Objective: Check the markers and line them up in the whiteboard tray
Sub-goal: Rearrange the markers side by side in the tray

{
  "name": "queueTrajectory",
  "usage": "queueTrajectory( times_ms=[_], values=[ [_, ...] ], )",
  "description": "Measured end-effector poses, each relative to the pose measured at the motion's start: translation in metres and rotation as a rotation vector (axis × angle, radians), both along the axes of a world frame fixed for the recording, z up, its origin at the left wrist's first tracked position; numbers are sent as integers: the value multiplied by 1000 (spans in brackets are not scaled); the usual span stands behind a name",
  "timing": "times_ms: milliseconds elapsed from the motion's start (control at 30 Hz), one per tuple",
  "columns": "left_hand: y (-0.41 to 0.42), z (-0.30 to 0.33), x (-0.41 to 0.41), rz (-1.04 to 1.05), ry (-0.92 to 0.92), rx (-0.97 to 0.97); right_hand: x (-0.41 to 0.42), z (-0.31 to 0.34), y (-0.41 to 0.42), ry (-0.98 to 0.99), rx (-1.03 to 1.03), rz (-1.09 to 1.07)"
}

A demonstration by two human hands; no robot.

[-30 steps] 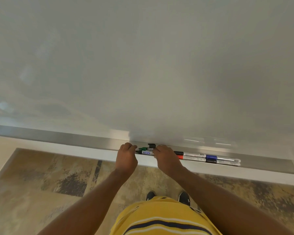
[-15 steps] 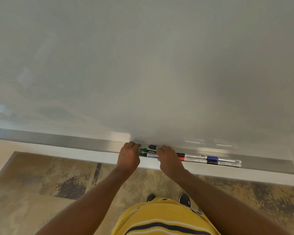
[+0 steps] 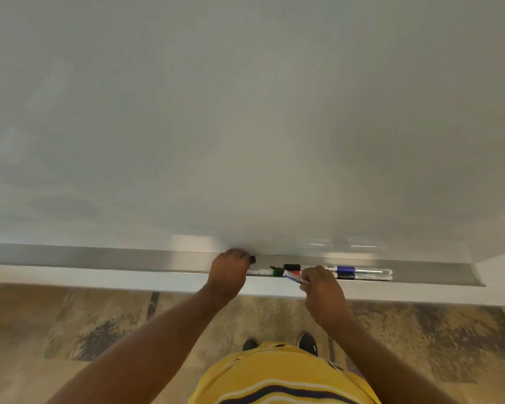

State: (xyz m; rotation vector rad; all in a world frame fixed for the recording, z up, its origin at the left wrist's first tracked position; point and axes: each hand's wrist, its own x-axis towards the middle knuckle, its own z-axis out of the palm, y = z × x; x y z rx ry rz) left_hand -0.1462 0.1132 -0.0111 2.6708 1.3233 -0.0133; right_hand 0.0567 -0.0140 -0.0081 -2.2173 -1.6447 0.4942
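A metal tray runs along the bottom of the whiteboard. My right hand pinches a marker with a blue label, tilted and lifted off the tray with its dark end pointing left. My left hand is closed at the tray, and a small black cap-like piece sticks out of it. A green-capped marker lies between the hands. Behind the right hand lie a black-capped marker and a red one. Further right lie a blue marker and a black marker.
The tray's right end stops short of the wall corner. A long bare stretch of tray lies left of my hands. Below are a white ledge, patterned carpet and my shoes.
My hands have moved apart. The right hand has lifted the blue-labelled marker out of the tray, and the left hand now holds a small black piece up near the board.
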Motion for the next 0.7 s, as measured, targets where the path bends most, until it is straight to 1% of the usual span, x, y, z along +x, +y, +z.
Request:
queueTrajectory(
  times_ms=[100,233,333,467,567,600,633,700],
  values=[
    [1,-3,7,31,40,-69,4,0,-5,5,6,-15],
    [3,1,17,18,181,-52,7,-3,-8,11,-2,-23],
    [3,6,25,16,254,-51,8,-4,-8,16,-14,-27],
    [4,7,26,17,262,-52,10,-3,-6,23,-10,-18],
    [2,9,22,42,157,-45,12,0,-6,70,5,-46],
    [0,10,20,87,64,-49,14,2,-5,94,14,-56],
    [-4,12,19,179,-72,-85,15,4,-5,122,28,-61],
    [-11,19,17,389,-374,-218,16,10,-4,181,50,-59]
  ],
)
